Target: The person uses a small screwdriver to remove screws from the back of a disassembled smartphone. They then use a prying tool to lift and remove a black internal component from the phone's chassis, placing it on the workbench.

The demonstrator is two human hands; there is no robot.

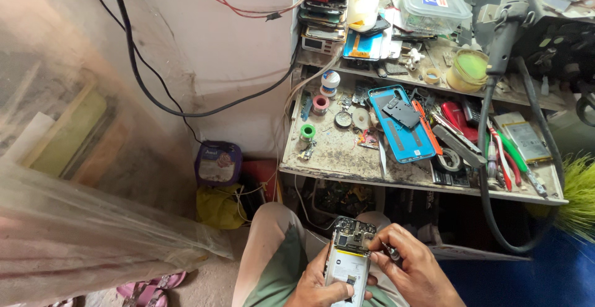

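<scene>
At six o'clock the left hand grips an opened smartphone with bare circuit board and pale battery — the right hand pinches a thin metal-tipped screwdriver at its top edge.

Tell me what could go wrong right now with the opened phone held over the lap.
The opened phone rests only in the left hand over the lap, so it could slip. The small tool in the right hand works near the exposed board and could scratch it. Loosened parts could drop to the floor.
</scene>
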